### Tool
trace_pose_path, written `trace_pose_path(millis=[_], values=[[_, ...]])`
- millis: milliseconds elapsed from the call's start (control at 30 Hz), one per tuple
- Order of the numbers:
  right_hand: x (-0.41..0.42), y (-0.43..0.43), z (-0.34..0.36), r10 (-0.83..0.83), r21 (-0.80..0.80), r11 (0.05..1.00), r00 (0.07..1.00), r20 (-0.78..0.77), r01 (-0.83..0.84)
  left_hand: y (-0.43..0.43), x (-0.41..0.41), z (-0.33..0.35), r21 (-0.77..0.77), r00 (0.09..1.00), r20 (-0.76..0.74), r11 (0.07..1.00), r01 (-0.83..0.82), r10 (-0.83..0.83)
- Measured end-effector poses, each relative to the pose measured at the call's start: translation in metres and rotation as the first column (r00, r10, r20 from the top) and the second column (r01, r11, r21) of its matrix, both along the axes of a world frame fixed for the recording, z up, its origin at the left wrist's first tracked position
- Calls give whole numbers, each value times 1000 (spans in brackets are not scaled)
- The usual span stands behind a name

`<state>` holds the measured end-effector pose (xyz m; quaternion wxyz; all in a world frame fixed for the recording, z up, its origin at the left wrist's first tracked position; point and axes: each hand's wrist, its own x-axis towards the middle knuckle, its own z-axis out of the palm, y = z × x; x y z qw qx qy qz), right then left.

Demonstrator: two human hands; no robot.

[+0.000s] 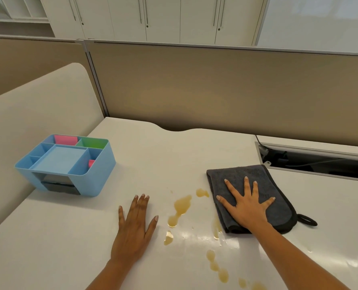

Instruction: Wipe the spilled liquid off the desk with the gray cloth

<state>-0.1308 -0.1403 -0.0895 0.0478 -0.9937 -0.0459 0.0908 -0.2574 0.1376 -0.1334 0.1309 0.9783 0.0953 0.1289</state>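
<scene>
**Flat palm on gray cloth, spilled liquid just beside it**

Right hand palm down on the folded cloth, fingers straight and fanned wide. Grip spread, pinching nothing.

Cloth dark gray, folded into a thick pad, lying on the white surface right of centre. Black edging along its right side, small black hanging loop sticking out at the near right corner.

Left hand flat on the bare surface, left of the spill and well apart from the cloth. Fingers straight and close together, thumb out to the side. Grip likewise open, holding nothing.

Spill amber-yellow, in several separate puddles, mostly between the two hands:
- one larger blot with a tail running toward the camera
- a smaller blot close to the cloth's left edge
- a thin streak by the cloth's near left corner
- further drops trailing to the near edge beside the right forearm

Wet sheen on the surface around the streak.

Blue desk organizer at far left on the surface, divided into many compartments. Pink items in two of them, green in the back right one, dark drawer low at the front.

Beige partition behind the surface, white cabinets above it. Open cable slot at right rear, dark inside, with cables visible.
</scene>
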Motion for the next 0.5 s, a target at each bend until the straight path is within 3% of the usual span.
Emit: trace_pose_path(millis=[233,500], values=[[30,23,4,56,32,998,998,-29,-55,1,1,-2,-2,999,32,999,32,-32],[64,57,14,169,97,983,971,-168,-154,1,1,-1,-21,999,13,999,43,-43]])
